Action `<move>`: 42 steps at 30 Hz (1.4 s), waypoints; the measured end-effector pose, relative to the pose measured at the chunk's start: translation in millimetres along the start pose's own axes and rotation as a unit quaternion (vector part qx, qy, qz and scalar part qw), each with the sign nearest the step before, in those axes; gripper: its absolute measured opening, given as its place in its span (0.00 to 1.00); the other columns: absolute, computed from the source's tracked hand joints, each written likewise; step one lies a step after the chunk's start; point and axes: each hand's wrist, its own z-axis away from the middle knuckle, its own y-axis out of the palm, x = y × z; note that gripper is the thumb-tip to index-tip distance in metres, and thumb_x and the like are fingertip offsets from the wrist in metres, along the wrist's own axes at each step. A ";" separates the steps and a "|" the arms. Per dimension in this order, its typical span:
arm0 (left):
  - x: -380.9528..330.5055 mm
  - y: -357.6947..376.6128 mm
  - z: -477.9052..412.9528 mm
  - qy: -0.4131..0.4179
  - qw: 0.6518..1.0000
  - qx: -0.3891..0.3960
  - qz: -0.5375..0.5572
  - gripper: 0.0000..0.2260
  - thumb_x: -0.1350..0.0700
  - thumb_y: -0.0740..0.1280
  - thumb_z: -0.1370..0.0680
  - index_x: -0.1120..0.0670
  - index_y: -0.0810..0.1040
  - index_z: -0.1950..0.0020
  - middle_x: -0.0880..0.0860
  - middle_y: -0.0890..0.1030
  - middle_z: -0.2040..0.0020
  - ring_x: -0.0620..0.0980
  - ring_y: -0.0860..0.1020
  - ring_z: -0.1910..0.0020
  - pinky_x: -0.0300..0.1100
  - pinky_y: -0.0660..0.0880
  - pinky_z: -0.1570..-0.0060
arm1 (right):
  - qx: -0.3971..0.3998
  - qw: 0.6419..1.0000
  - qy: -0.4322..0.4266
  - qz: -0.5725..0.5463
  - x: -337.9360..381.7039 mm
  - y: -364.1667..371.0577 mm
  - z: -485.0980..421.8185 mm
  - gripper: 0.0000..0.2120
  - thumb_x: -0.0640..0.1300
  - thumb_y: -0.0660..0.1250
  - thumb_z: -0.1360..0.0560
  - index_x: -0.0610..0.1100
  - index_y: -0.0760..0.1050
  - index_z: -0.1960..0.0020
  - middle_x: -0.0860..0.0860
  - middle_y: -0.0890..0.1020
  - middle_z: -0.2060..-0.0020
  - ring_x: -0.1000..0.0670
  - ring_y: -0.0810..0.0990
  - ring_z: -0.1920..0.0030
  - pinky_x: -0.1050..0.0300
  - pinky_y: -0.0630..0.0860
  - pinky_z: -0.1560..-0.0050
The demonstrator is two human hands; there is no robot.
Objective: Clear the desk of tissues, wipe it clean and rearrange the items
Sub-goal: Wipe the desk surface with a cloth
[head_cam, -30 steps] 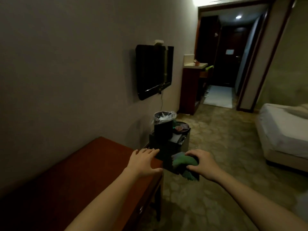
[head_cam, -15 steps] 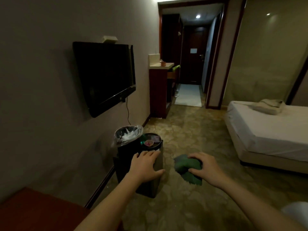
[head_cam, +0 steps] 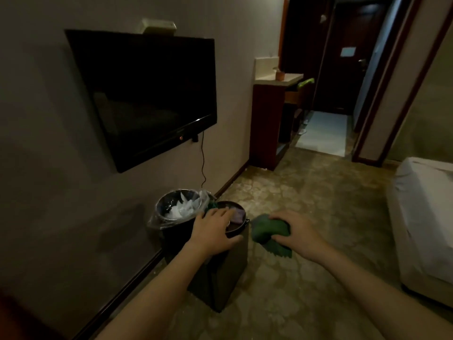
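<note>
One green cloth is being gripped in the right hand, bunched up with a corner hanging down over the floor, probably kept ready for wiping the desk. Just to its left, the left hand is lying with relaxed fingers on a round tray on top of a dark stand, perhaps reaching for items to put back. Beside the tray, on the far left, a lined waste bin is holding white tissues, so the clearing seems done. A television is hanging on the wall above, and a bed is standing at the right.
</note>
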 end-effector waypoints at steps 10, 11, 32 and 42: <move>27.1 41.1 -186.0 -0.052 0.998 -0.027 0.012 0.35 0.34 0.60 0.24 0.45 0.53 0.22 0.48 0.61 0.23 0.51 0.58 0.25 0.53 0.58 0.28 | 0.036 0.997 -0.070 -0.006 -95.8 -2.2 -187.2 0.21 0.42 0.76 0.32 0.48 0.77 0.40 0.51 0.78 0.47 0.55 0.74 0.49 0.75 0.63 0.52; 30.6 45.2 -203.8 -0.057 0.998 -0.023 0.017 0.35 0.34 0.60 0.24 0.45 0.53 0.21 0.48 0.61 0.23 0.51 0.58 0.24 0.53 0.57 0.28 | 0.037 0.996 -0.078 -0.007 -105.9 -2.5 -204.3 0.21 0.43 0.76 0.32 0.48 0.77 0.40 0.51 0.78 0.48 0.55 0.74 0.49 0.75 0.63 0.52; 33.2 140.4 -423.6 -0.449 0.890 -0.040 0.069 0.38 0.35 0.62 0.25 0.45 0.49 0.21 0.48 0.57 0.22 0.50 0.56 0.23 0.48 0.53 0.27 | 0.266 0.910 -0.315 -0.054 -264.6 58.5 -555.1 0.19 0.33 0.76 0.35 0.38 0.80 0.45 0.42 0.81 0.51 0.44 0.79 0.51 0.67 0.66 0.52; 78.7 187.6 -469.1 -0.585 0.806 -0.073 0.048 0.37 0.35 0.62 0.25 0.47 0.53 0.21 0.48 0.60 0.23 0.49 0.57 0.24 0.46 0.54 0.28 | 0.358 0.835 -0.412 -0.069 -238.5 144.8 -653.7 0.21 0.36 0.75 0.32 0.39 0.77 0.40 0.42 0.79 0.46 0.43 0.76 0.46 0.57 0.68 0.46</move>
